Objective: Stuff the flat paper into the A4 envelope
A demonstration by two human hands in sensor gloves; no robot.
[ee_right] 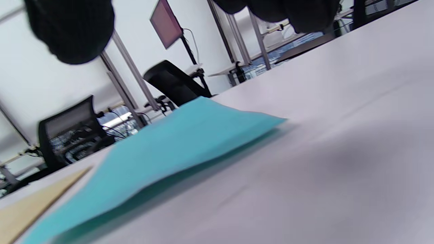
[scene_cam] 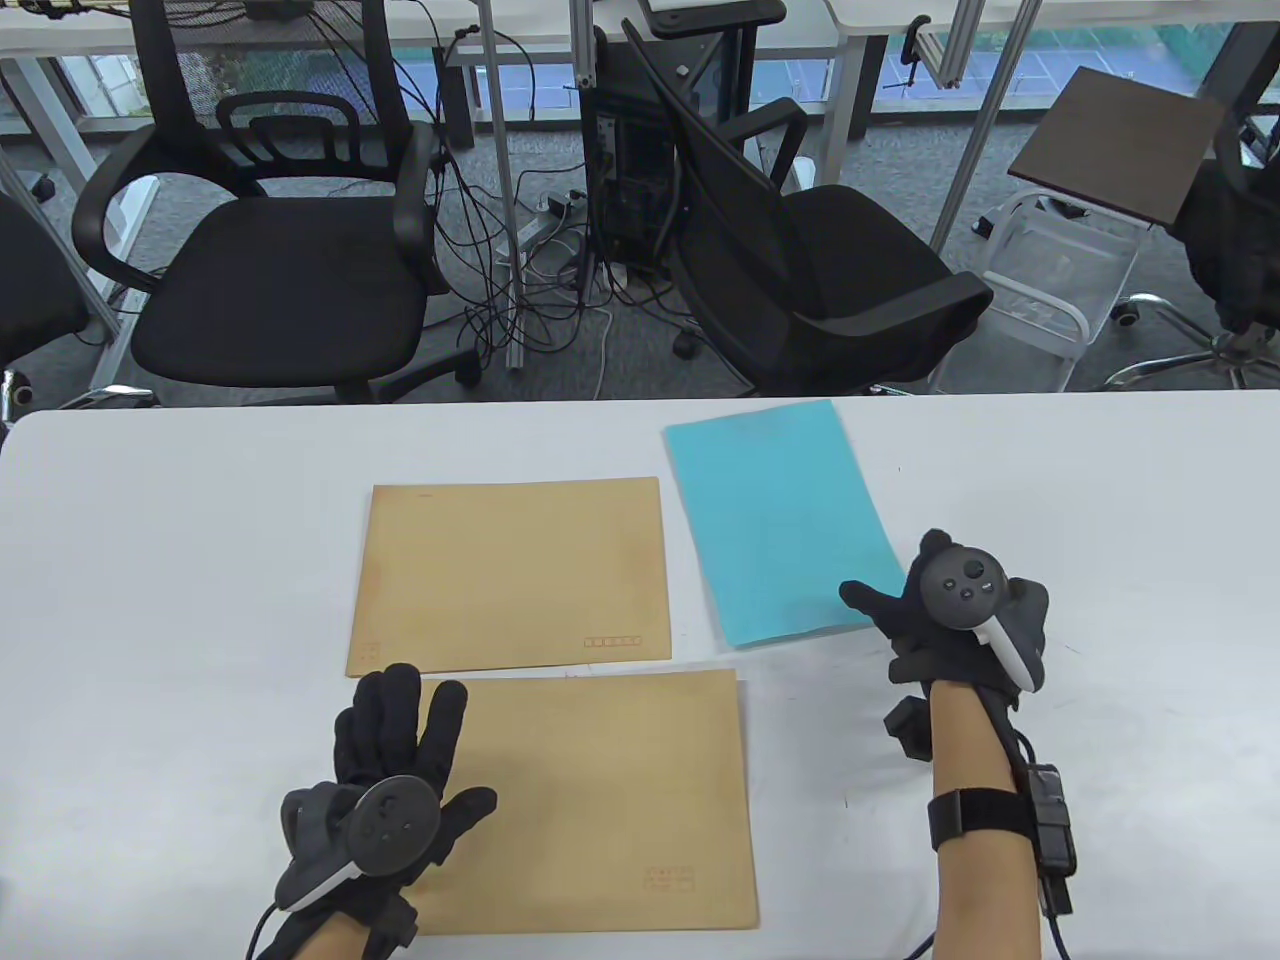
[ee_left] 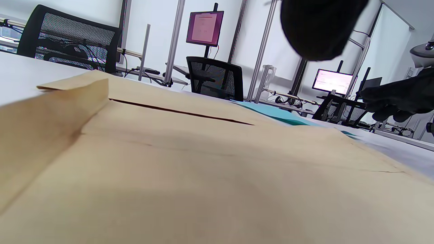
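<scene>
A brown A4 envelope (scene_cam: 610, 800) lies at the table's near middle; it fills the left wrist view (ee_left: 203, 176). My left hand (scene_cam: 395, 760) rests flat on its left end with fingers spread. A second brown envelope (scene_cam: 510, 575) lies just beyond it. A stack of teal paper (scene_cam: 775, 520) lies to the right, also in the right wrist view (ee_right: 162, 152). My right hand (scene_cam: 940, 610) is at the teal paper's near right corner, fingers curled over its edge; whether it grips the paper is not visible.
The white table (scene_cam: 1100, 500) carries only these sheets. Black office chairs (scene_cam: 270, 260) and cables stand beyond the far edge. A thin white sheet edge (scene_cam: 745, 680) peeks out from under the near envelope.
</scene>
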